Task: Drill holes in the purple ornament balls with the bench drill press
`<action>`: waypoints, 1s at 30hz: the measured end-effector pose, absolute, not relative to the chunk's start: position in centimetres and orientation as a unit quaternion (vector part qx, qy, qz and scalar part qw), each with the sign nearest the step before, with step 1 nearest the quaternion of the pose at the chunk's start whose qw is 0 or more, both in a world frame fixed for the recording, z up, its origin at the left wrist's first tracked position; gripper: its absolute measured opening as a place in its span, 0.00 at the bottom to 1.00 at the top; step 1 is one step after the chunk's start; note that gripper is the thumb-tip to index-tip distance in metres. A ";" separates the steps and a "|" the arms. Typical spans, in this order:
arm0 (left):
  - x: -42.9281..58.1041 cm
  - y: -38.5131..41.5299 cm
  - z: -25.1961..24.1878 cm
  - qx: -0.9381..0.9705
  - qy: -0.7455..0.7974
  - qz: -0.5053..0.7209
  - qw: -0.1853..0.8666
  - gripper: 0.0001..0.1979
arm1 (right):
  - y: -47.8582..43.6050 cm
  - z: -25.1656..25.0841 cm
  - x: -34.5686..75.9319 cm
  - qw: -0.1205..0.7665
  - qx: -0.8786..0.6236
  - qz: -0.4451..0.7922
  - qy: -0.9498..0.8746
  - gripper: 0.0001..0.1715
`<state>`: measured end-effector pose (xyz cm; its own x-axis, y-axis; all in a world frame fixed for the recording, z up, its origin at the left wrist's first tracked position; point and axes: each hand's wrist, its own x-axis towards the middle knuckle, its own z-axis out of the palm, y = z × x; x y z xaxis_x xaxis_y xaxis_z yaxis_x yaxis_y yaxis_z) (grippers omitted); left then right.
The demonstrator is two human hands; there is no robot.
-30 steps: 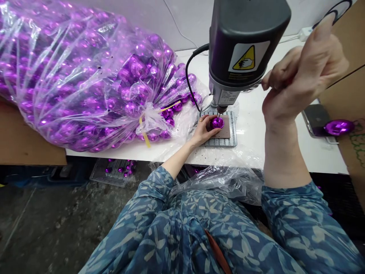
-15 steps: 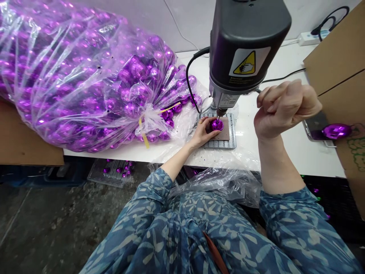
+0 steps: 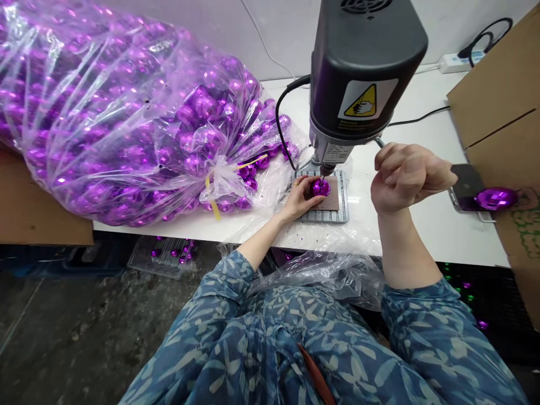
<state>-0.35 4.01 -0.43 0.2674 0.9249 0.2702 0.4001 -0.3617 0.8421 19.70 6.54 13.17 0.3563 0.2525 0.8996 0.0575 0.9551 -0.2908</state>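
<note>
Under the chuck of a black drill press (image 3: 367, 62), my left hand (image 3: 298, 199) grips a shiny purple faceted ball (image 3: 320, 188) between thumb and fingers. The ball rests on a brown board (image 3: 331, 198) laid over the grey metal base (image 3: 342, 216). The drill bit (image 3: 323, 176) meets the top of the ball; whether it has gone in, I cannot tell. To the right of the drill's body, my right hand (image 3: 407, 177) is closed in a fist round the feed lever (image 3: 380, 142), most of which the fingers hide.
A large clear bag (image 3: 126, 112) of purple balls fills the left of the white table (image 3: 422, 129). On the right, a phone (image 3: 467, 183) and another purple ball (image 3: 496, 198) lie beside a cardboard box (image 3: 502, 107). Crumpled plastic film (image 3: 324, 273) hangs over the front edge.
My right hand has come down and slightly left with the lever. My left hand keeps the ball in nearly the same place under the bit.
</note>
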 end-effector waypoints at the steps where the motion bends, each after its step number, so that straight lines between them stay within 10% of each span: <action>1: -0.3 4.0 -0.5 0.725 0.457 0.396 0.329 0.34 | 6.4 13.2 19.7 0.810 -0.146 0.060 -0.565 0.34; 22: 0.6 3.8 0.2 0.708 0.456 0.435 0.319 0.30 | 5.4 21.3 17.8 0.801 -0.220 0.153 -0.536 0.45; 30: -1.6 -6.0 0.7 0.725 0.487 0.457 0.170 0.23 | 6.4 24.7 18.0 0.761 -0.275 0.240 -0.536 0.55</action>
